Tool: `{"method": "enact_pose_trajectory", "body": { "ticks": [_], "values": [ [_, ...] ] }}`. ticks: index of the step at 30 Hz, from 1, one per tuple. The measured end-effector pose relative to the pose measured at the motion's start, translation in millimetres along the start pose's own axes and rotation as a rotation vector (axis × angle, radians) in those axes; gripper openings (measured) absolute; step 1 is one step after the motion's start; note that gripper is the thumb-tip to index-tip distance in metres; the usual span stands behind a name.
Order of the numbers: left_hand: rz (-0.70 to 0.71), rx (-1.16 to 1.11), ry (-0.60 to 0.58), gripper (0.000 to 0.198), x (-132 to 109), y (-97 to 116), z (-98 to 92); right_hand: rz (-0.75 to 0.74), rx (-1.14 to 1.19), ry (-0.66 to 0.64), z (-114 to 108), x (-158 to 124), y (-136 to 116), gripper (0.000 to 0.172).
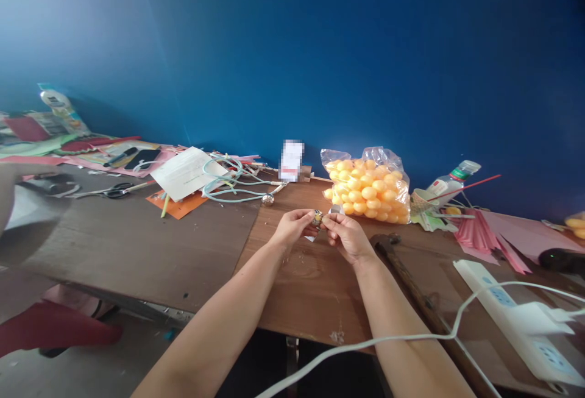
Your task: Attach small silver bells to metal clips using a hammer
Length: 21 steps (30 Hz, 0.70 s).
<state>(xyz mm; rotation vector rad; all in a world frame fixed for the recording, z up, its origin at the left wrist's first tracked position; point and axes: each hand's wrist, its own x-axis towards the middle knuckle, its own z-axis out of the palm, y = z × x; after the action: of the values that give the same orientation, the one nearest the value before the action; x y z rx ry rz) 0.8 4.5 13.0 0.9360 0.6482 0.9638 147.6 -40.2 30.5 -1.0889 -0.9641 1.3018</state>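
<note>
My left hand (292, 226) and my right hand (348, 236) meet over the brown wooden table (311, 282). Thumb and fingers of the left are closed on a small round silver-and-yellow piece (317, 219). The right fingertips pinch at its right side; whether they hold a separate small part is too small to tell. Under the hands a bit of white shows, partly hidden. Just beyond the right hand stands a clear bag of yellow-orange balls (368, 188). A shiny metallic ball (267, 199) lies left of the hands, beside a looped pale-blue cord (228, 194).
A white power strip (516, 319) lies at right, with a white cable (365, 344) crossing above my forearm. Behind it are pink paper (475, 233), a paper cup (421, 202) and a plastic bottle (450, 183). Scissors (116, 190) and papers lie leftward, near another person's arm (7, 194).
</note>
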Motion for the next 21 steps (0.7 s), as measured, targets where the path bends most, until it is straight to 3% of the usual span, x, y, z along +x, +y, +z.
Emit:
{"method": "enact_pose_trajectory", "body": {
  "ticks": [21],
  "values": [
    [0.057,0.074,0.036,0.032,-1.9,2.1,2.8,-0.065,-0.181,0.036,-3.0,3.9,7.2,0.035]
  ]
}}
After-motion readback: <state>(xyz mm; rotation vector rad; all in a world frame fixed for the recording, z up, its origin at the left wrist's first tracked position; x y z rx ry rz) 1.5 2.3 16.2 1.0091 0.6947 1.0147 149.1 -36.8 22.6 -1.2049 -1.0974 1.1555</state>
